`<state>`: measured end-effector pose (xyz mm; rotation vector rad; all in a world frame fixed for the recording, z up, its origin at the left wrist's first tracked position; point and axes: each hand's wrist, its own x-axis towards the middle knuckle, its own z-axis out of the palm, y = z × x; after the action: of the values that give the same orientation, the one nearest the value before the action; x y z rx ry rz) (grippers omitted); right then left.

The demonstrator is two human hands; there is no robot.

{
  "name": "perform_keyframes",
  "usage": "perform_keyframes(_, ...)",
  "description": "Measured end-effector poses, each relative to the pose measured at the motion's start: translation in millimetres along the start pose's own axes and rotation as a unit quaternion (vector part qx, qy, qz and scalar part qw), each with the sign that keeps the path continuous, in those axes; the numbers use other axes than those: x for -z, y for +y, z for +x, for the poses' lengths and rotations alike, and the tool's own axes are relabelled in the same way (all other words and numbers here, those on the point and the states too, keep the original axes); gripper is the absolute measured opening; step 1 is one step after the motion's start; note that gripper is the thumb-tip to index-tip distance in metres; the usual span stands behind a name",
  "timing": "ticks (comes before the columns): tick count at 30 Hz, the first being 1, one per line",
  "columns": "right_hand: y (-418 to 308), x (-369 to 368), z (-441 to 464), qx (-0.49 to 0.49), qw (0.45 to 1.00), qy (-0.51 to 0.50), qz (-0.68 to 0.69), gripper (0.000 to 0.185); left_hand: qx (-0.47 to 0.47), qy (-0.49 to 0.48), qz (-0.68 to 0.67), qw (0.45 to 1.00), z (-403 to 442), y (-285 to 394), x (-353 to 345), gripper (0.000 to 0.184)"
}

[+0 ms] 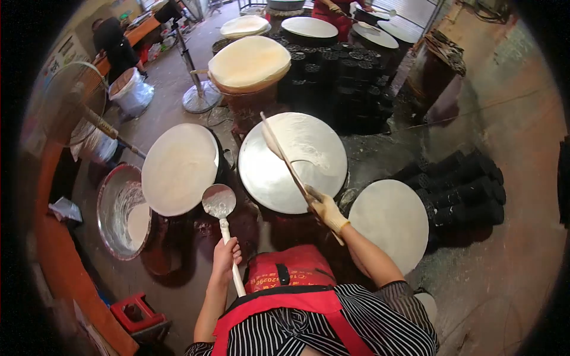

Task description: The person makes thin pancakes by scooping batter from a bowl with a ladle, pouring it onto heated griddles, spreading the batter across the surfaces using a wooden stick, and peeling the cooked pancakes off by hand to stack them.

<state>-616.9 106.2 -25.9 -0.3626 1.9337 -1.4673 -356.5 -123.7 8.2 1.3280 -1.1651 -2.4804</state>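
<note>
My left hand (pixel 227 256) is closed around the pale handle of a ladle (pixel 219 202), whose round bowl is smeared with white batter. In my right hand (pixel 328 212), which wears a light work glove, is a long wooden batter spreader (pixel 290 168). Its far end lies over the middle round griddle (pixel 261 178), where white batter (pixel 306 139) coats the upper right part and bare shiny metal shows at the left and below. A thin pale sheet covers the left griddle (pixel 180 169). Another pale round surface (pixel 389 222) sits beside my right forearm.
A batter basin (pixel 107 219) stands at lower left, near a fan (pixel 74 101) and red stool (pixel 138 314). Stacked round sheets (pixel 249 62) rise ahead. Black coal briquettes (pixel 469 190) lie at right, with more (pixel 332 77) behind. Two other people (pixel 110 44) (pixel 332 18) are farther back.
</note>
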Motion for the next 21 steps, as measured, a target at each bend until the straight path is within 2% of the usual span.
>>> perform_keyframes(2,31,20,-5,0.093,0.994,-0.049,-0.017,0.043,0.004,0.032,-0.039,0.999,-11,-11,9,0.011)
perform_keyframes(4,31,57,-20,-0.021,0.995,-0.091,-0.022,0.044,0.013,0.057,-0.063,0.996,-19,-23,21,0.010)
perform_keyframes(6,39,82,-11,-0.126,0.992,-0.012,0.023,0.045,0.023,0.071,-0.108,0.991,-22,-36,35,0.009)
perform_keyframes(7,43,84,2,-0.074,0.994,0.056,0.053,0.045,0.031,0.076,-0.133,0.988,-22,-42,42,0.009)
perform_keyframes(9,24,86,25,-0.035,0.991,0.113,0.070,0.045,0.045,0.079,-0.174,0.981,-23,-51,50,0.009)
perform_keyframes(11,1,73,35,-0.045,0.996,0.050,0.051,0.041,0.052,0.077,-0.210,0.973,-27,-54,52,0.008)
perform_keyframes(13,19,65,51,-0.009,0.999,-0.049,0.005,0.041,0.065,0.083,-0.231,0.967,-36,-53,46,0.008)
perform_keyframes(14,7,60,40,-0.027,0.997,-0.068,0.023,0.040,0.072,0.087,-0.241,0.964,-41,-52,44,0.008)
perform_keyframes(15,0,66,27,-0.006,0.996,-0.093,-0.007,0.039,0.070,0.096,-0.238,0.964,-45,-54,42,0.008)
perform_keyframes(17,9,88,17,-0.035,0.989,-0.141,-0.033,0.040,0.062,0.112,-0.232,0.964,-54,-57,37,0.008)
perform_keyframes(19,15,116,30,-0.047,0.987,-0.155,-0.010,0.044,0.067,0.110,-0.223,0.966,-64,-56,33,0.008)
perform_keyframes(21,15,130,55,-0.052,0.989,-0.128,0.050,0.049,0.079,0.125,-0.219,0.964,-74,-60,31,0.007)
